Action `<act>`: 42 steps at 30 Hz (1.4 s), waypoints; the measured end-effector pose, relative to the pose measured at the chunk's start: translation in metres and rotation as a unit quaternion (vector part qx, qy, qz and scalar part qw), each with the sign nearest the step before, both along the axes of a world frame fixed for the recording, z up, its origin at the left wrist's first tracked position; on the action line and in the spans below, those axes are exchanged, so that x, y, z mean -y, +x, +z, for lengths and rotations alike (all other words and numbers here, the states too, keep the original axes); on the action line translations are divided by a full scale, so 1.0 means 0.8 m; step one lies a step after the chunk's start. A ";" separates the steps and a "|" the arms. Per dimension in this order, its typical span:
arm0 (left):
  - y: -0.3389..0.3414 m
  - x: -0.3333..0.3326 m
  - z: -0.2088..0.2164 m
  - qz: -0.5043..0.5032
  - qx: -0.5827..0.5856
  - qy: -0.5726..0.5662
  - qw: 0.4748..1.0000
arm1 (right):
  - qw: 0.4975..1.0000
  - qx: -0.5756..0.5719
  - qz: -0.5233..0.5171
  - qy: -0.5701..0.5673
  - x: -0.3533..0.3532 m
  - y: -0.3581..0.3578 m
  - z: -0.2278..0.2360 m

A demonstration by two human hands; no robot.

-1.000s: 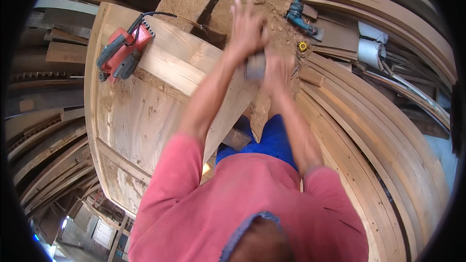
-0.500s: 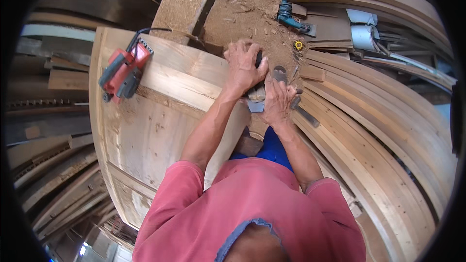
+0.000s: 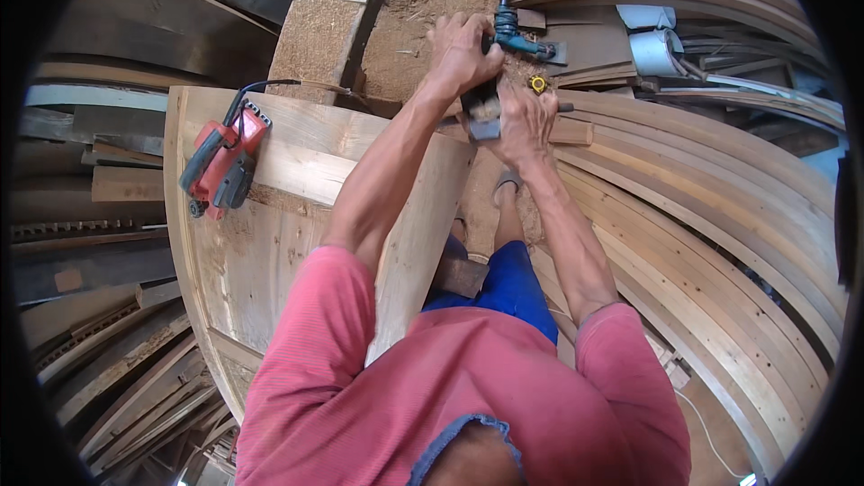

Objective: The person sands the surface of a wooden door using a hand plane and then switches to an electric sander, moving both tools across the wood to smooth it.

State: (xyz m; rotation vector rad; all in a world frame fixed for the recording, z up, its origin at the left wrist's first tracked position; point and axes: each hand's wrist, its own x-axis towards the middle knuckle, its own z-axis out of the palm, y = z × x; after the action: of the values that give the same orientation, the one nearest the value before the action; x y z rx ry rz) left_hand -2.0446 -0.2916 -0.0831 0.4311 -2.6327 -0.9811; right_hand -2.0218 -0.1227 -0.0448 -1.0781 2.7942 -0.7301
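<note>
Both hands are closed around a dark hand plane (image 3: pixel 485 130) with a flat blue-grey blade end and pale wood inside. My left hand (image 3: pixel 462 52) wraps its far end, thumb along the top. My right hand (image 3: pixel 526 121) grips the near end, where a short rod handle sticks out to the right. The plane is in front of me, just beyond the right corner of a wide pale wooden panel (image 3: pixel 270 234). What the plane's sole touches is hidden by my hands.
A red corded power tool (image 3: pixel 225 162) rests on the panel. Teal power tools, including a grinder (image 3: pixel 522 41), lie beyond my hands near a small yellow round object (image 3: pixel 537 84). Curved planks (image 3: pixel 684 243) are stacked at right, boards (image 3: pixel 108 252) at left. Sawdust (image 3: pixel 405 45) covers the floor.
Both hands and the plane have moved away from my body with the arms stretching out. The view has shifted, and a sandalled foot now shows below the plane.
</note>
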 end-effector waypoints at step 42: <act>0.040 0.039 -0.014 -0.035 0.029 -0.051 0.998 | 0.986 0.120 -0.025 0.109 0.071 0.020 -0.008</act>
State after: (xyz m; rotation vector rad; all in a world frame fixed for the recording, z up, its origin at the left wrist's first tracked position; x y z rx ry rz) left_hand -2.0125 -0.3231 -0.0943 0.3496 -2.7519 -0.8622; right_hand -2.0055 -0.1799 -0.0512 -0.8259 2.6273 -0.5050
